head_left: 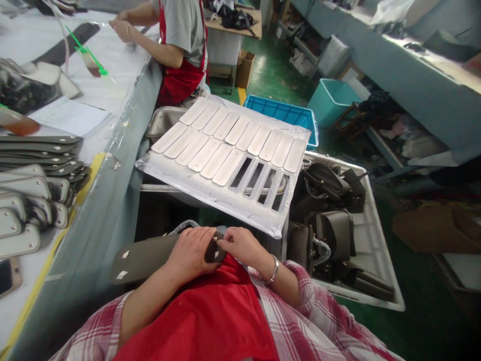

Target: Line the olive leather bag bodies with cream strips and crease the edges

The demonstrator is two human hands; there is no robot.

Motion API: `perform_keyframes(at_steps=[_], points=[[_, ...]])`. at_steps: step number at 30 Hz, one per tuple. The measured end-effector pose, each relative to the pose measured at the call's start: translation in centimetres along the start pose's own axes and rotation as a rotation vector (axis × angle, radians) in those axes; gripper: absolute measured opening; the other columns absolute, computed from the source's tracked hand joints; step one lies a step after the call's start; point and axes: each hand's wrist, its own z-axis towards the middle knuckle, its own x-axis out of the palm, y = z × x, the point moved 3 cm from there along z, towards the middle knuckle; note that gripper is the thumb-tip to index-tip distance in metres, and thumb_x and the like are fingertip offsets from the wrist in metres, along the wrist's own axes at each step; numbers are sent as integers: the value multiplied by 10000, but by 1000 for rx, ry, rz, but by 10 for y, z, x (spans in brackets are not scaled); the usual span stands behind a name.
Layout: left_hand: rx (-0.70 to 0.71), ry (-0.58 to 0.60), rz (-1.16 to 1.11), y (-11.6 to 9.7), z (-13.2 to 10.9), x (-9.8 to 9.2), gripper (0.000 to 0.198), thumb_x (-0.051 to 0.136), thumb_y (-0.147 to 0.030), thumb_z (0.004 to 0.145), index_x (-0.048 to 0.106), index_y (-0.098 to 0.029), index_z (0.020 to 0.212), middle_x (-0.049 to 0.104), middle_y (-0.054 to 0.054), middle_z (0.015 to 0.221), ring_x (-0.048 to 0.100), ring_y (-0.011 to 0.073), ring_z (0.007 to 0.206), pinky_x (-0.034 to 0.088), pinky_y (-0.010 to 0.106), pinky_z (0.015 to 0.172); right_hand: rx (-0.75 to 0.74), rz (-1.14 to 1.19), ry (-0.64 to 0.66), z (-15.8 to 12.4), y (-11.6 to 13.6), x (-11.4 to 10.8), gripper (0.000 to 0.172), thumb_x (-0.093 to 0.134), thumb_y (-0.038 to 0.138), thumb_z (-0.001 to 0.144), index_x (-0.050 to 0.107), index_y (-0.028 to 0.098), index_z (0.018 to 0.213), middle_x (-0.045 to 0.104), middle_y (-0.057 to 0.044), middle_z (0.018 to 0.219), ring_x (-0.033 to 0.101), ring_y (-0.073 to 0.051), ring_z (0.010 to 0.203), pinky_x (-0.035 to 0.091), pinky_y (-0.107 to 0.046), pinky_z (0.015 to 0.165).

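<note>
An olive-grey handbag (150, 255) lies across my lap, its long flat rounded base turned up. Small white bits stick to the base near both ends, and a plastic-wrapped handle (184, 226) shows behind it. My left hand (193, 249) is wrapped over the right part of the bag. Pinched at the bag's right end, beside a white bit, are the fingers of my right hand (242, 245); what they hold is too small to make out. Just beyond my hands rests a white slotted board (210, 193) carrying pale oblong pieces (225, 165), with several slots bare at its near right.
On the left table (120, 125) lie stacked dark panels (37, 150), pale panels (22, 188), a notebook (69, 115) and a phone (10, 276). A white bin (379, 240) of handbags stands right, a blue crate (280, 108) behind the board. A co-worker (180, 45) stands at the table.
</note>
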Motion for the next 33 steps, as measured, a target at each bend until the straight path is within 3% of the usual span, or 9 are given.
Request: perform_keyframes(at_steps=[10,14,20,24,28,33], points=[[8,-11,-24,2,-1,0,645,629,-430,632,475,-118,1175,570,127,1134,507,278,1031,343,416,915,34,38,-12,1,-4,4,177,585,268,718,526,167,584,523,45,559,422,-62,509,261,-197,481],[7,-25,-37,4,-2,-1,740,666,-479,596,450,-129,1212,563,130,1155,506,285,1043,343,425,926,64,102,-34,2,-13,11,179,600,307,715,505,176,639,527,50,582,439,-59,514,277,-181,464],[62,-41,-77,8,-6,-3,869,718,-483,565,365,-154,1289,532,131,1213,491,283,1083,358,435,939,152,275,68,5,-26,20,255,589,392,744,459,180,687,526,51,548,460,-55,448,291,-160,405],[197,-60,-133,7,-12,-9,646,661,-418,685,428,-186,1241,470,128,1289,413,267,1188,325,431,998,164,409,129,6,-28,21,266,594,389,748,443,175,701,516,51,514,499,-72,430,324,-156,382],[304,-61,-87,6,-21,-12,347,586,-413,766,580,-230,1061,504,91,1256,401,265,1200,299,445,1017,141,426,136,7,-27,21,248,594,365,751,454,167,701,527,48,530,501,-68,445,337,-155,393],[293,-65,2,3,-25,-9,344,550,-449,787,602,-225,1043,521,86,1258,377,276,1228,247,469,1040,143,376,117,7,-26,19,236,595,349,742,461,161,694,520,51,539,478,-59,454,320,-158,406]])
